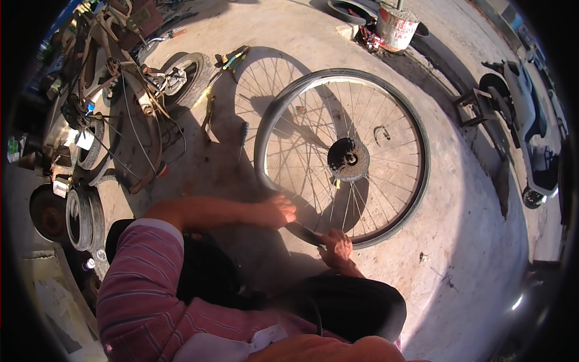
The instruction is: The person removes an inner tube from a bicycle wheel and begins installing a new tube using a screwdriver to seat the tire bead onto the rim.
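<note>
A spoked bicycle wheel [420, 181] with a dark tyre [260, 151] is in front of me, close to the concrete ground. Its hub [348, 160] is wide and dark, with a dirty sprocket on it. Along the left side the tyre stands away from the rim. My left hand [278, 211] is closed on the tyre at the wheel's near left. Close by, my right hand [338, 246] grips the tyre at the near edge, fingers curled over it. A screwdriver [243, 134] with a dark blue handle lies left of the wheel.
Pliers [209, 116] and yellow-handled cutters [235, 58] lie beyond the screwdriver. Bicycle frames and parts [148, 108] crowd the left, above stacked tyres [84, 217]. A white bucket [396, 29] stands at the back. To the right are a stool [474, 104] and a parked scooter [531, 114].
</note>
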`<state>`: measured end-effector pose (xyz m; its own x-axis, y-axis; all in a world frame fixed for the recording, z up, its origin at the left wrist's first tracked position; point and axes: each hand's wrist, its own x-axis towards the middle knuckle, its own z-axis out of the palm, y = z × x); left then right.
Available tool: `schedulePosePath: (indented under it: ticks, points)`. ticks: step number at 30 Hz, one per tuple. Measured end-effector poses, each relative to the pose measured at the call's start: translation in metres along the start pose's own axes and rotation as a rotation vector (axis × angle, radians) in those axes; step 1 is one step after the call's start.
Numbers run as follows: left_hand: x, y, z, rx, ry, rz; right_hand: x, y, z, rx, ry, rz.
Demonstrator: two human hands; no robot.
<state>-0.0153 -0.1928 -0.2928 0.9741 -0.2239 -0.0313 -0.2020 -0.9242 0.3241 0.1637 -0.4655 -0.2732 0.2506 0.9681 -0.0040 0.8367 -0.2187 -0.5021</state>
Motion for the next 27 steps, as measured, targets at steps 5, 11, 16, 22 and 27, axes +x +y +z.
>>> schedulePosePath:
  ticks: [5,11,16,22,27]
  points:
    - [-0.001,0.001,0.004,0.114,-0.072,0.015,0.001,-0.011,0.011,0.016,0.063,0.017]
    - [0.011,0.023,-0.022,0.196,-0.174,-0.058,0.018,-0.026,0.021,0.108,0.147,-0.024]
    - [0.010,0.027,-0.027,0.154,0.007,-0.038,0.017,-0.025,0.024,0.078,0.110,-0.039]
    - [0.019,0.026,-0.045,-0.278,-0.178,-0.099,0.018,-0.029,0.026,0.030,0.048,-0.017]
    - [0.036,0.024,-0.042,-0.266,-0.468,-0.112,0.016,-0.032,0.022,0.024,0.044,-0.015]
